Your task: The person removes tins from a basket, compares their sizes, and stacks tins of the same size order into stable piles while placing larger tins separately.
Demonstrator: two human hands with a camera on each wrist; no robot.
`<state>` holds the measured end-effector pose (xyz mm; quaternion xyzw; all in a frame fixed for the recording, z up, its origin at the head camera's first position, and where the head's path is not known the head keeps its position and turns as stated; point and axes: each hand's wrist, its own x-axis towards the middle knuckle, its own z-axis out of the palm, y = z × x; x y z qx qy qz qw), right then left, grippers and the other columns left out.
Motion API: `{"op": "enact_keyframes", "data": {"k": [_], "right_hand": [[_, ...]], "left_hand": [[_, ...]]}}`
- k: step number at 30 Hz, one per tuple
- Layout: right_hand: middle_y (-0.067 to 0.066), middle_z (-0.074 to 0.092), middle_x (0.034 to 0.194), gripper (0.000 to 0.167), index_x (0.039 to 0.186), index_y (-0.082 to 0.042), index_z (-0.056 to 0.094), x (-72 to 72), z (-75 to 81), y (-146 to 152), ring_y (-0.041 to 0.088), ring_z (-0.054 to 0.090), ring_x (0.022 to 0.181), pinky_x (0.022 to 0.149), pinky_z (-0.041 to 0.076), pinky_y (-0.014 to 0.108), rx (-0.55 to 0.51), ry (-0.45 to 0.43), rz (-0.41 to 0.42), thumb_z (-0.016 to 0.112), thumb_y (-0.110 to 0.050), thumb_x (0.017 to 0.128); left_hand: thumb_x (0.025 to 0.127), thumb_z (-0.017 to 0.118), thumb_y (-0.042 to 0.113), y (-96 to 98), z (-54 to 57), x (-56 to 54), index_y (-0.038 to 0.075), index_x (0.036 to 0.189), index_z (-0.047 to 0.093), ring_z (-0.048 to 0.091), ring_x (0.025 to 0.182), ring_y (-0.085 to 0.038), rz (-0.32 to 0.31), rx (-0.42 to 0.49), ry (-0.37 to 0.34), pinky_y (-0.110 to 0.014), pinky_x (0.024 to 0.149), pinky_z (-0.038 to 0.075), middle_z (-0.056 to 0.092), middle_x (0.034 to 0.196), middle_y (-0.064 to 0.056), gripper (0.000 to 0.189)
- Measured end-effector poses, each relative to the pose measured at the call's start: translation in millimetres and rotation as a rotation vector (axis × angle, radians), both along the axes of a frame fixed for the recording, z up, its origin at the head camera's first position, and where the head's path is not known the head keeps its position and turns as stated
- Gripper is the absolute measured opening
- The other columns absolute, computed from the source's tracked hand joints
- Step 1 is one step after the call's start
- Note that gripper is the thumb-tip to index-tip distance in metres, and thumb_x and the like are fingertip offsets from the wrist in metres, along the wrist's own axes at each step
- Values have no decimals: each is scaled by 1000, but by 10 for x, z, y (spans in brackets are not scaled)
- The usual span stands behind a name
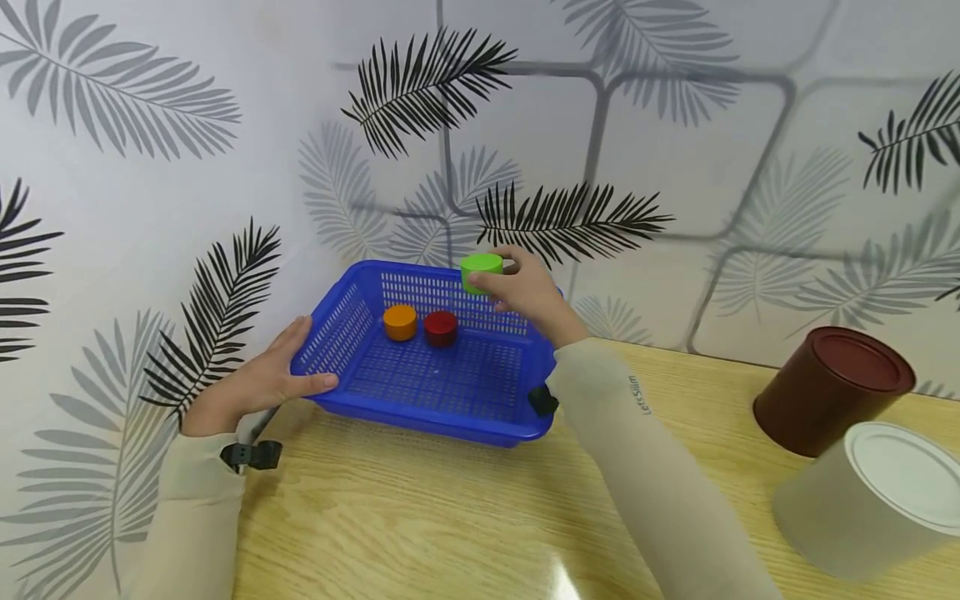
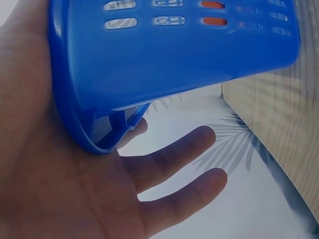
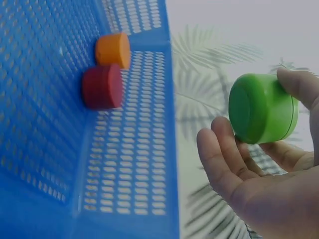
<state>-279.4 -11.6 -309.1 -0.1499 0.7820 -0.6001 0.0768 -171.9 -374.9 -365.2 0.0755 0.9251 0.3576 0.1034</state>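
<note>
My right hand (image 1: 534, 293) pinches a small green round lidded container (image 1: 480, 272) between thumb and fingers, above the far rim of a blue perforated plastic basket (image 1: 420, 423). In the right wrist view, the green container (image 3: 263, 110) shows a lid seam and sits beyond the basket's wall. My left hand (image 1: 272, 371) rests at the basket's left end, thumb over the rim. The left wrist view shows the rim against the palm, with fingers (image 2: 174, 157) stretched out below it. Inside the basket, an orange round container (image 1: 400, 323) and a dark red one (image 1: 441, 329) stand side by side near the back wall.
A brown lidded tub (image 1: 832, 392) and a white lidded tub (image 1: 870, 504) stand on the wooden table (image 1: 405, 517) at the right. The leaf-patterned wall (image 1: 675, 183) rises close behind the basket and along its left side.
</note>
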Motion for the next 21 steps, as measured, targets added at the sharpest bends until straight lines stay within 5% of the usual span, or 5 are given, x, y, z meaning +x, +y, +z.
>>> {"op": "enact_keyframes", "data": {"k": [6, 11, 21], "right_hand": [[17, 60, 120, 58, 144, -8, 49, 51, -69, 431, 36, 64, 103, 80, 58, 37, 3, 76, -44, 74, -26, 94], [18, 54, 121, 65, 148, -8, 46, 69, -310, 762, 28, 59, 100, 85, 57, 45, 11, 121, -107, 74, -31, 94], [19, 53, 127, 66, 149, -10, 46, 225, -753, 1328, 23, 57, 89, 77, 58, 40, 35, 149, -211, 74, -34, 94]], "left_hand": [[90, 73, 47, 23, 10, 13, 5, 160, -13, -11, 149, -45, -7, 10, 0, -70, 113, 4, -16, 165, -22, 118], [91, 73, 45, 15, 17, -1, 5, 160, -13, -10, 149, -47, -14, -3, 8, -70, 113, 4, -16, 164, -24, 117], [91, 72, 44, 38, 33, 24, 6, 160, -14, -10, 148, -49, -21, -16, 0, -73, 110, 5, -16, 164, -26, 117]]}}
